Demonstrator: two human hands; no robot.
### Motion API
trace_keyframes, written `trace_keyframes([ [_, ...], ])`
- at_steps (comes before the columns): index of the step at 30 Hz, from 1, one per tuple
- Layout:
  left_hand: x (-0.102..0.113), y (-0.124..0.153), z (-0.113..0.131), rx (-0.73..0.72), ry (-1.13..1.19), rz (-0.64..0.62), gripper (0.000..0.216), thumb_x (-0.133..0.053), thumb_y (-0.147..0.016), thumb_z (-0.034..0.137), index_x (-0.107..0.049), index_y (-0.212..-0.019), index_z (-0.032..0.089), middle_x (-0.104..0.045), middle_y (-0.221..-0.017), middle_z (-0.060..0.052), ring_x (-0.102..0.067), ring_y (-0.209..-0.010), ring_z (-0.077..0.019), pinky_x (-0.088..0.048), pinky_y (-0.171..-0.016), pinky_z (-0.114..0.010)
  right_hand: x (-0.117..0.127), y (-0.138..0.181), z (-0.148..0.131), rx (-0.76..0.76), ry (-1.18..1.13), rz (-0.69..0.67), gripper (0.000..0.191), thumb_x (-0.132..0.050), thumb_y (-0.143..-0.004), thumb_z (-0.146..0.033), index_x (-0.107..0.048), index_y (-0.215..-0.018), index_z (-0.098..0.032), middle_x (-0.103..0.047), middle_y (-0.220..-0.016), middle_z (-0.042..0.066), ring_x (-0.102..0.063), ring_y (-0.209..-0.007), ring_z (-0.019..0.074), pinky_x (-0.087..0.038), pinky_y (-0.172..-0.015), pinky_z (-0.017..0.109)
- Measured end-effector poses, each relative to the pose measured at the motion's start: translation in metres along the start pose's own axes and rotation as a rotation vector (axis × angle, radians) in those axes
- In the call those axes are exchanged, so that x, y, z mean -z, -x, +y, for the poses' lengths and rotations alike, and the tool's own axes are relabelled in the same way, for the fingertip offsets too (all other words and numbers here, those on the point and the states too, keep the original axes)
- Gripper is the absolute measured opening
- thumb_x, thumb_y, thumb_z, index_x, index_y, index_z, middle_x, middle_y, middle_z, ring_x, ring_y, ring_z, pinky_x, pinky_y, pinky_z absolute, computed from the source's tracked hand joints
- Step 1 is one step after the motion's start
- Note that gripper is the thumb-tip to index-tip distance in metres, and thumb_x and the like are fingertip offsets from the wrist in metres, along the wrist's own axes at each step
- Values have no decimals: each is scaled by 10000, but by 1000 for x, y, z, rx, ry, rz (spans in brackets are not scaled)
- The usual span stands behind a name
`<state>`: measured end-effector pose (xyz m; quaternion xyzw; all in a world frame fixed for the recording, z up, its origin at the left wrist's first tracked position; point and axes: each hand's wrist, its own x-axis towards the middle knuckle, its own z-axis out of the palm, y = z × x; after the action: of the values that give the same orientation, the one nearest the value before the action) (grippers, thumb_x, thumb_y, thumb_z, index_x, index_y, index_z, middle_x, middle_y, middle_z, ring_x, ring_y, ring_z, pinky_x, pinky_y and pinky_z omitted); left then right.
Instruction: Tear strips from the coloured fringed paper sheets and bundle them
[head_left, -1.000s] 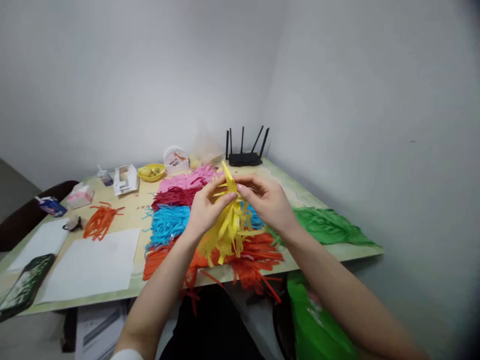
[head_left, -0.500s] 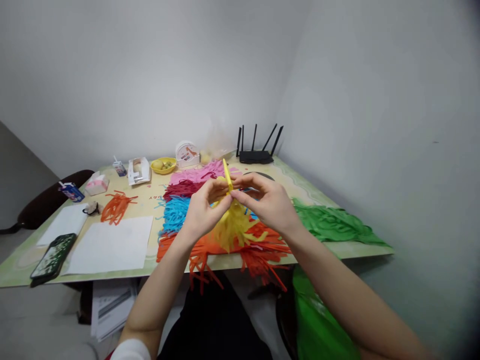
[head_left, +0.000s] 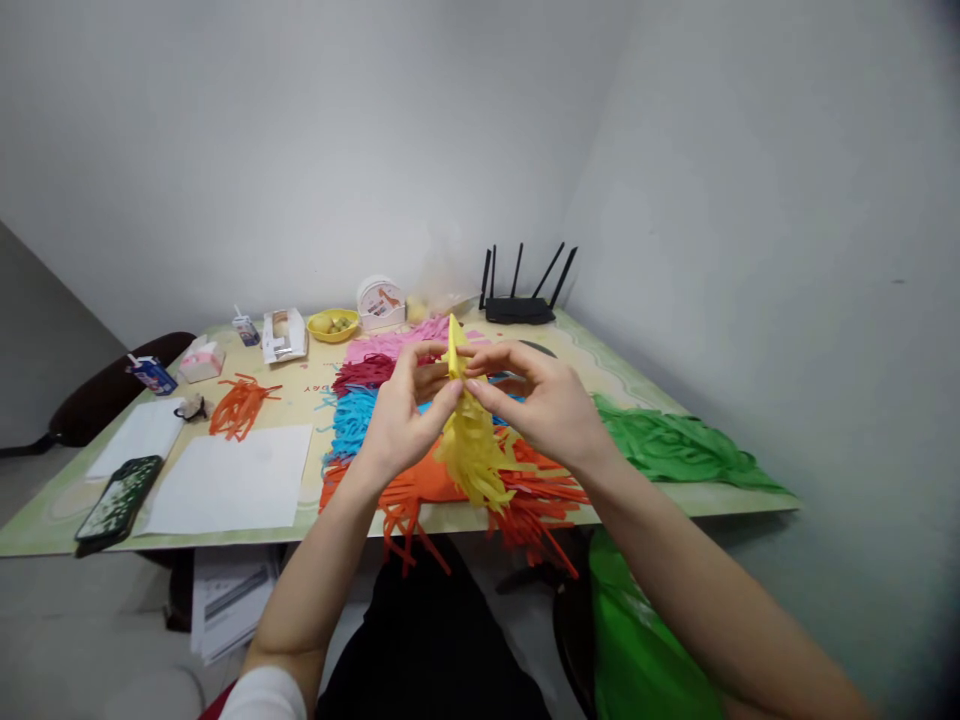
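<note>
The bright yellow, paper-like fringed piece [head_left: 480, 460] is held upright, midway between your two hands, above the near edge of the pale-yellow, green-bordered table [head_left: 600, 360]; its cut strips hang downward. Your left hand [head_left: 409, 415] and right hand [head_left: 544, 405] pinch its folded upper band, thumb tips close together, the other fingers curved behind. Beneath and beyond it lie fringed rows: orange [head_left: 431, 478] nearest you, then sky-blue [head_left: 352, 425], dark-red [head_left: 364, 375] and pink [head_left: 401, 343]. To your right spreads a heap of green strips [head_left: 686, 445]; to your left, a flat white sheet [head_left: 229, 480]. A black router with upright antennas [head_left: 519, 310] stands at the back.
</note>
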<state>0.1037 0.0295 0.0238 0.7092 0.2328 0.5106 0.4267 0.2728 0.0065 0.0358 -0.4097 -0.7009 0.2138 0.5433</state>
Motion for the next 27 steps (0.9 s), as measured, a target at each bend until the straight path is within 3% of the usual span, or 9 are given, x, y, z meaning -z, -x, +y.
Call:
trace_keyframes([
  [3,5,2,2,-1,-75,-38,450,-562,-917,299,-423,-1334,207,-665,-1189,-117,-662,-1076,-209,-534,-916,-334,0,2,-4,-2,20,-42,246,-672,-808,-387,-618,-948,-193,-692,-1042,82,-667,-930,204,-592,-745,327],
  [11,12,5,9,27,-121,-77,412,-565,-916,312,-498,-1300,178,-662,-1204,-126,-650,-1097,-222,-536,-896,-317,-4,3,-11,0,100,-119,206,-659,-808,-324,-568,-947,-203,-652,-1143,96,-651,-990,226,-575,-784,362],
  [17,14,7,14,29,-154,-92,418,-586,-902,308,-502,-1292,182,-664,-1210,-127,-664,-1077,-227,-547,-883,-320,-2,3,-11,23,142,-129,118,-629,-821,-272,-579,-900,-201,-675,-1025,77,-657,-957,223,-554,-775,349],
  [20,16,7,15,17,-184,-109,418,-593,-898,294,-502,-1292,186,-663,-1217,-122,-662,-1087,-226,-548,-887,-317,0,5,-13,55,133,-133,54,-607,-840,-252,-607,-861,-202,-688,-1013,72,-644,-1038,232,-544,-810,346],
  [23,17,7,16,7,-191,-128,405,-579,-906,266,-501,-1296,190,-662,-1225,-114,-660,-1097,-223,-545,-906,-322,2,6,-15,79,122,-144,85,-582,-869,-262,-627,-825,-205,-701,-1020,73,-616,-1126,241,-537,-829,338],
  [27,18,6,18,-6,-190,-146,400,-564,-901,224,-507,-1296,201,-663,-1229,-105,-654,-1114,-224,-535,-943,-345,5,6,-16,60,139,-161,120,-569,-884,-291,-636,-840,-202,-711,-999,74,-635,-1087,245,-546,-790,325],
])
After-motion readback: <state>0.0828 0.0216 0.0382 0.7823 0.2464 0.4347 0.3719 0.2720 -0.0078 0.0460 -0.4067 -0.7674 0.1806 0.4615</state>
